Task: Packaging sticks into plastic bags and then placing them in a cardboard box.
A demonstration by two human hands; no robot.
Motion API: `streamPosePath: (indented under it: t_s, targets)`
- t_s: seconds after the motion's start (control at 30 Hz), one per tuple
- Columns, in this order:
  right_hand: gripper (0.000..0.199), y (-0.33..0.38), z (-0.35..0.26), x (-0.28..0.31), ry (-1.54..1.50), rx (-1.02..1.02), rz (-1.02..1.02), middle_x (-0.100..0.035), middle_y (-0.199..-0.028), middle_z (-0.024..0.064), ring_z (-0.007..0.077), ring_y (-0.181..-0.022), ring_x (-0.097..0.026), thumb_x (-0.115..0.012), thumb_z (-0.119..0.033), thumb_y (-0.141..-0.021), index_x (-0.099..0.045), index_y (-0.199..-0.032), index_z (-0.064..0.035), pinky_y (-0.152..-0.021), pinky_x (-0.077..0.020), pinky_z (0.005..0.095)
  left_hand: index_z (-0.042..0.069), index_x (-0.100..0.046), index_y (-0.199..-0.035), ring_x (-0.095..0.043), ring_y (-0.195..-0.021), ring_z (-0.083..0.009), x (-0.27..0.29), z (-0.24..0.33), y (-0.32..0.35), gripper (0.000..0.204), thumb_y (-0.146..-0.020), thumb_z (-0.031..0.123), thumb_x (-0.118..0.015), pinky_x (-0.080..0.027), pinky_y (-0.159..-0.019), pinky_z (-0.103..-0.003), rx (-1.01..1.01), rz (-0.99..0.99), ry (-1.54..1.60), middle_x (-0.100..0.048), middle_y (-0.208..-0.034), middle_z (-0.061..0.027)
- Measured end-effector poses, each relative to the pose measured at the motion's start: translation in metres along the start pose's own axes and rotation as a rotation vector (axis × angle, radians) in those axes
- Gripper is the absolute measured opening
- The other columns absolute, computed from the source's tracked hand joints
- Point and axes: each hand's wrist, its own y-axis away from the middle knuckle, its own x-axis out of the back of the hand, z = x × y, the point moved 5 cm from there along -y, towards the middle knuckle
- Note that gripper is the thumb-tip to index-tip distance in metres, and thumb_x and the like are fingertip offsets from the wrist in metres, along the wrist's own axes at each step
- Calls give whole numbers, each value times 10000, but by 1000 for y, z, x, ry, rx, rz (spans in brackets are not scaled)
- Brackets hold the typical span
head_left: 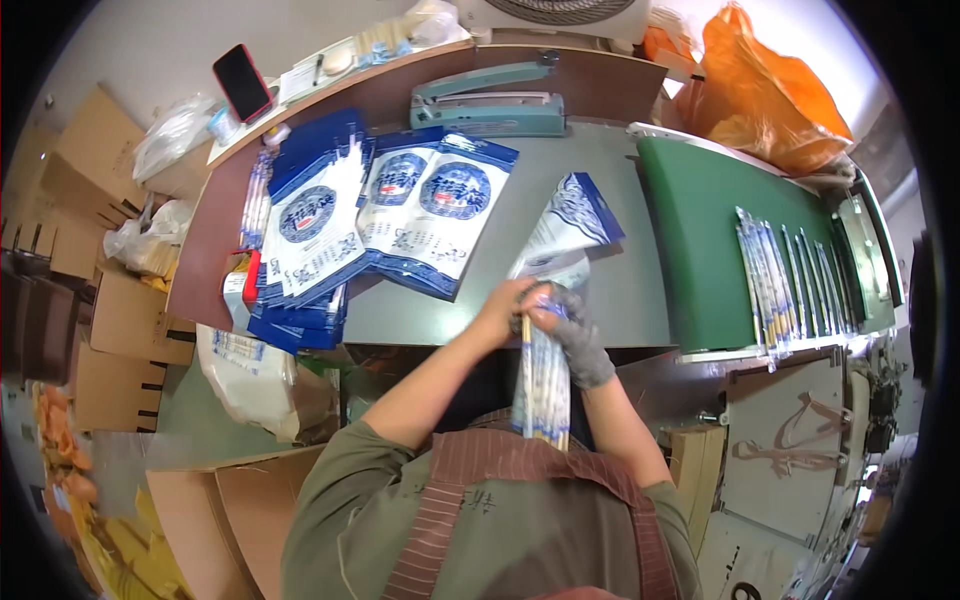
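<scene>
Close to my body, both hands meet around a bundle of slim wrapped sticks [545, 395] in blue-and-white sleeves, which look like chopsticks. My left hand [507, 308] is bare and closed at the bundle's upper end. A grey glove covers my right hand [577, 337], whose fingers wrap the same end from the right. Beyond my hands a white-and-blue printed bag [560, 230] tapers down to my grip, its mouth hidden by my fingers. Flat printed bags [312, 220] lie stacked at the left of the grey table [605, 290], with more bags [440, 205] fanned beside them.
A teal heat sealer [490, 112] stands at the table's back. On the right, wrapped sticks [765, 270] lie on a green conveyor belt [690, 230]. An orange plastic bag [765, 90] sits behind it. A phone [242, 84] leans on the back-left ledge; cartons [235, 500] stand at lower left.
</scene>
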Motion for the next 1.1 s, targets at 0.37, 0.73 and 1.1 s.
streamPosePath:
  t_s: [0.37, 0.73, 1.1]
  targets:
    - [92, -24, 55, 34, 303, -110, 87, -657, -847, 26, 107, -763, -568, -616, -119, -868, -644, -886, -33, -742, -471, 255, 1, -633, -780, -519, -583, -161, 20, 19, -8, 76, -842, 46, -633, -404, -543, -304, 51, 242, -270, -548, -671, -76]
    - [146, -11, 12, -4, 21, -45, -56, -638, -868, 21, 119, -834, -583, -616, -180, -863, -642, -913, -45, -796, -462, 269, 14, -567, -1029, -567, -918, -339, 14, 26, -9, 275, -760, -9, -618, -460, -792, -392, -138, -61, -413, -571, -967, -148]
    - [222, -3, 53, 24, 548, -154, 224, -667, -848, 91, 173, -752, -605, -651, -204, -847, -644, -988, -32, -719, -497, 320, 39, -624, -998, -584, -804, -311, 7, 93, 25, 264, -761, -73, -598, -483, -691, -390, -436, 334, -519, -606, -890, -130]
